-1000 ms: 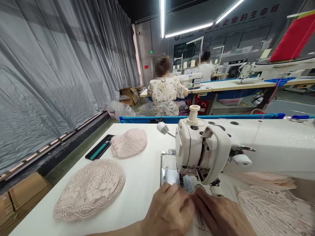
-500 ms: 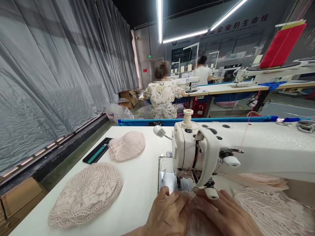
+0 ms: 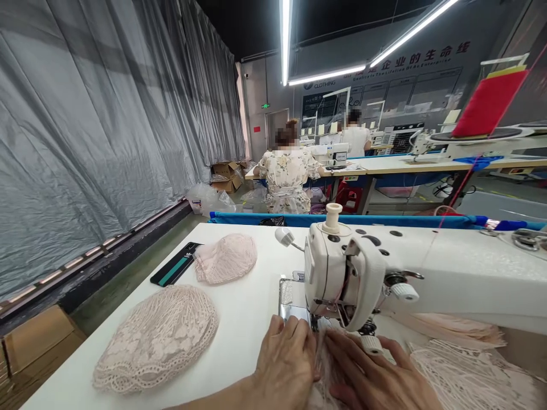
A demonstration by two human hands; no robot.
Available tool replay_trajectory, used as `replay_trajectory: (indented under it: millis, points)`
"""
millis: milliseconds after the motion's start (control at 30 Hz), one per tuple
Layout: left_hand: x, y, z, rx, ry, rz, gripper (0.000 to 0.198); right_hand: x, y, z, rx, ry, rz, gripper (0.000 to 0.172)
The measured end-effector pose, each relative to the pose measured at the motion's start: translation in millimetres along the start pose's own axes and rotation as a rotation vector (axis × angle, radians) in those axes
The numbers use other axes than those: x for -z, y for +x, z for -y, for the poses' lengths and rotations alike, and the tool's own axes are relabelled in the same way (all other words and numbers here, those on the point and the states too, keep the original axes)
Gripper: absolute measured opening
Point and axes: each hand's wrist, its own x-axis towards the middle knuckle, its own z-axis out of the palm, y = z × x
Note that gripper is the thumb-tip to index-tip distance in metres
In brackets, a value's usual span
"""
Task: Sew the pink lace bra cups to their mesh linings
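Note:
A white sewing machine (image 3: 384, 273) stands on the white table (image 3: 243, 307). My left hand (image 3: 286, 364) and my right hand (image 3: 376, 376) lie side by side just in front of its needle area. Both press a piece of pale pink lace (image 3: 325, 370) flat between them, fingers stretched forward over it. The lace runs under the presser foot, which the machine head mostly hides. More pink lace pieces (image 3: 470, 370) lie to the right of my right hand.
A stack of round lace pieces (image 3: 158, 339) sits at the table's left front, a smaller stack (image 3: 226, 257) behind it beside a black and teal ruler (image 3: 175, 270). Red thread cone (image 3: 487, 102) at the right. Two people work at tables behind. Grey curtain on the left.
Both hands have shifted the lace slightly forward under the machine head. The view has tilted a little; the stacks have not moved.

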Motion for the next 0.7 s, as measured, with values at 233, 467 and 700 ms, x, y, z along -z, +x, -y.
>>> replay_trajectory:
  millis: [233,467,700]
  points:
    - [0.4,4,19,-0.019,0.037,-0.029,0.033,-10,-6,-6,0.051,-0.050,0.089,0.041]
    - [1.0,26,35,-0.084,0.107,-0.064,0.024,-13,-1,-3,-0.073,0.075,0.087,0.038]
    - [-26.7,31,55,-0.187,0.057,-0.415,0.017,-2,9,2,-0.260,0.054,0.098,0.049]
